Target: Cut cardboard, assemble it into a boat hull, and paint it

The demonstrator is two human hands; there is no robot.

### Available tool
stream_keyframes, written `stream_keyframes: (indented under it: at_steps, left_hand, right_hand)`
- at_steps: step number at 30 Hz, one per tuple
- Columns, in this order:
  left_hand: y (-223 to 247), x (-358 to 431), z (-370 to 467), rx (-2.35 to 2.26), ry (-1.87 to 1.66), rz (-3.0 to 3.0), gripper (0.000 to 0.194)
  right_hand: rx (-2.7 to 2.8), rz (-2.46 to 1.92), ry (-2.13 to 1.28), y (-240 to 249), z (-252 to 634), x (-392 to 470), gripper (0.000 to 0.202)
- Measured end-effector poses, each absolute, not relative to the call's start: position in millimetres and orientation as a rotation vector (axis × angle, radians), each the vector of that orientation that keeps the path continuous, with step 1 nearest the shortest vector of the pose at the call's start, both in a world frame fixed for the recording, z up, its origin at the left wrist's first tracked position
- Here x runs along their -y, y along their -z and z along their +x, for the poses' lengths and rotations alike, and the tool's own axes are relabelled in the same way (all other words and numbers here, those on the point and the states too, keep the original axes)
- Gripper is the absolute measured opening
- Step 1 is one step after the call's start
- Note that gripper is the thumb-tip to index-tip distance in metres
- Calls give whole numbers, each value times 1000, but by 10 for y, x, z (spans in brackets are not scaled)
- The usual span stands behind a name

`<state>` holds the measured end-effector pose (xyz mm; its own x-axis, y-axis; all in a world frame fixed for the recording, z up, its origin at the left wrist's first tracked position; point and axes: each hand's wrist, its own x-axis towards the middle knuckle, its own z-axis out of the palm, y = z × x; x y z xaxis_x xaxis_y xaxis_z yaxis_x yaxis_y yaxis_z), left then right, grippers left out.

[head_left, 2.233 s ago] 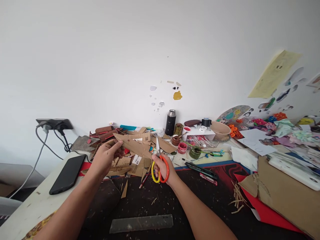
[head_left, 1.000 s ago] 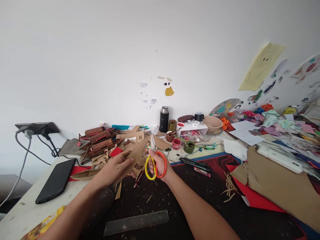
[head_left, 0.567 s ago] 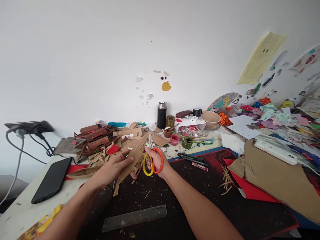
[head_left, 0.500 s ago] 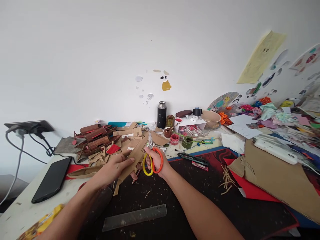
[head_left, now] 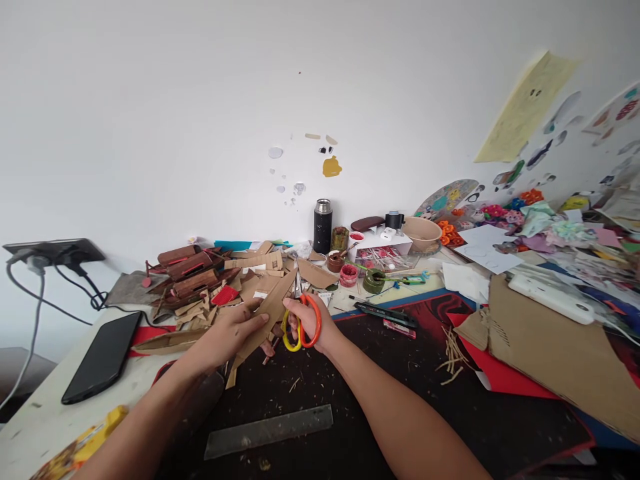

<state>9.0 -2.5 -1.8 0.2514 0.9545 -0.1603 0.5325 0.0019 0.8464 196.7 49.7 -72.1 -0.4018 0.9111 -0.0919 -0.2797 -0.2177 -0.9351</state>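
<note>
My left hand (head_left: 239,333) grips a long strip of brown cardboard (head_left: 273,303), thumb on top and fingers underneath. The strip slants up and away to the right, above the dark mat (head_left: 280,393). My right hand (head_left: 310,319) is closed around the handles of scissors (head_left: 303,327) with one yellow and one orange loop. Their metal blades point away from me and lie along the strip's right edge near its far end. A narrower cardboard piece (head_left: 234,375) hangs below my left hand. Part of the fingers of both hands is hidden.
A clear ruler (head_left: 270,430) lies on the mat near me. To the left are a black phone (head_left: 103,357), cardboard scraps and brown model boats (head_left: 193,267). Behind stand a black flask (head_left: 323,227) and paint jars (head_left: 349,275). At right lies a large cardboard sheet (head_left: 545,353).
The scissors in my right hand have turned slightly, so the orange loop looks narrower, and shifted a little left. My left hand keeps its hold on the strip. The whole view has moved slightly.
</note>
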Motion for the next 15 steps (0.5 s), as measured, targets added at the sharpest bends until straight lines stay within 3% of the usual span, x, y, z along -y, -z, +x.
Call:
stream_keyframes:
  at_steps: [7, 15]
  left_hand:
    - [131, -2, 24, -1467, -717, 1520, 54]
    - [9, 27, 87, -1381, -615, 1569, 63]
  right_hand:
    - [1159, -870, -1755, 681, 1973, -475, 46]
    - [1161, -907, -1745, 657, 1969, -455, 45]
